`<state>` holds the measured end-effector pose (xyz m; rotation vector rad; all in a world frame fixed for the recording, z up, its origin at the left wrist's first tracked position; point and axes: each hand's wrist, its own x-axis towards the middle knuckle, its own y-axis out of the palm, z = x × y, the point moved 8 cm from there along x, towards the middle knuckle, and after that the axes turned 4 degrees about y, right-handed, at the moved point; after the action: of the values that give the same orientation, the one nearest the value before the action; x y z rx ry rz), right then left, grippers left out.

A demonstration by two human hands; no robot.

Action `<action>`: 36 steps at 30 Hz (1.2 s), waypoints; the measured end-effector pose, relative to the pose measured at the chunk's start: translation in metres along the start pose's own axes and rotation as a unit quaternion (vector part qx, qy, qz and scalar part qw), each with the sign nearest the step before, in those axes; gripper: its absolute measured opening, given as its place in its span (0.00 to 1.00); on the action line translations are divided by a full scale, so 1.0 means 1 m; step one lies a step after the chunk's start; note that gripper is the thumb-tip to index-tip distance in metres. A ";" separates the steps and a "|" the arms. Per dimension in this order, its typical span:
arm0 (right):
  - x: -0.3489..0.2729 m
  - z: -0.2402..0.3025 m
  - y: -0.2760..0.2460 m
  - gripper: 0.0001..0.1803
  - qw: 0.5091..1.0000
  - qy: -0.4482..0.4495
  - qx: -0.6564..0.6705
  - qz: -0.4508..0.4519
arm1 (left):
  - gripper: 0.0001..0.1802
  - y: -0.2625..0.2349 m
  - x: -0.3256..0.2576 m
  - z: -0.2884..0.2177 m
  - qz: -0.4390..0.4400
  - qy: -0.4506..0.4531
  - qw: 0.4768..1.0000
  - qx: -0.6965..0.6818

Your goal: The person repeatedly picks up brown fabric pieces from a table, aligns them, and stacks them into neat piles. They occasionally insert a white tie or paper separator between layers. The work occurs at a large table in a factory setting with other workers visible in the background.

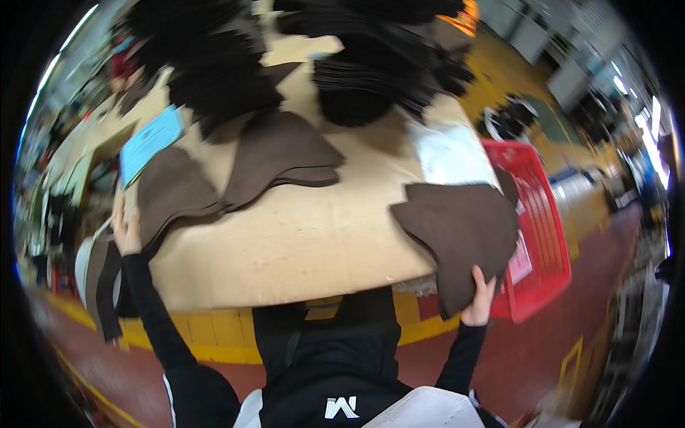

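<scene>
My right hand (pixel 479 298) grips the lower edge of a stack of dark brown cut fabric pieces (pixel 460 228) that hangs over the right end of the cardboard-covered table (pixel 300 242). My left hand (pixel 126 232) rests on the edge of another brown stack (pixel 171 196) at the table's left end, fingers curled on it. A third brown stack (pixel 278 153) lies between them, further back.
Tall piles of black cut pieces (pixel 214 64) fill the table's far side, with more black piles (pixel 385 78) to the right. A blue sheet (pixel 150 143) lies at left. A red plastic basket (pixel 539 228) stands right of the table. Yellow floor lines run below.
</scene>
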<state>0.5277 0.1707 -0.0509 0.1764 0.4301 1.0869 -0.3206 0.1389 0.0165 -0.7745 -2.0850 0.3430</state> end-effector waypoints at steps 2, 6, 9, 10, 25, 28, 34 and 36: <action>0.004 0.002 -0.003 0.36 0.999 0.009 0.037 -0.010 | 0.25 0.028 -0.016 -0.009 0.036 -0.097 0.984 -0.147; -0.018 0.038 0.014 0.33 0.999 -0.039 -0.003 -0.003 | 0.19 0.123 -0.046 -0.126 0.185 -0.105 0.955 -0.207; -0.048 0.062 0.040 0.30 0.990 -0.103 -0.093 0.025 | 0.19 0.196 -0.084 -0.236 0.362 -0.053 0.878 -0.310; -0.058 0.067 0.057 0.29 0.984 -0.112 -0.129 0.056 | 0.20 0.215 -0.097 -0.265 0.410 -0.034 0.849 -0.332; -0.087 0.091 0.204 0.39 0.793 -0.338 -0.336 0.380 | 0.55 0.188 -0.107 -0.309 0.214 0.099 0.885 -0.402; -0.056 0.059 0.213 0.46 0.794 -0.311 -0.410 0.322 | 0.67 0.191 -0.144 -0.265 0.201 0.098 0.931 -0.290; -0.030 0.006 0.206 0.44 0.926 -0.175 -0.242 0.229 | 0.54 0.220 -0.137 -0.325 0.260 -0.074 0.896 -0.351; -0.047 0.022 0.211 0.43 0.896 -0.278 -0.281 0.205 | 0.48 0.212 -0.137 -0.316 0.197 -0.059 0.923 -0.326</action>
<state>0.3460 0.2278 0.0542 0.0545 -0.4644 1.4659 0.0788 0.2027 0.0112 -1.6129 -2.1600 -0.1164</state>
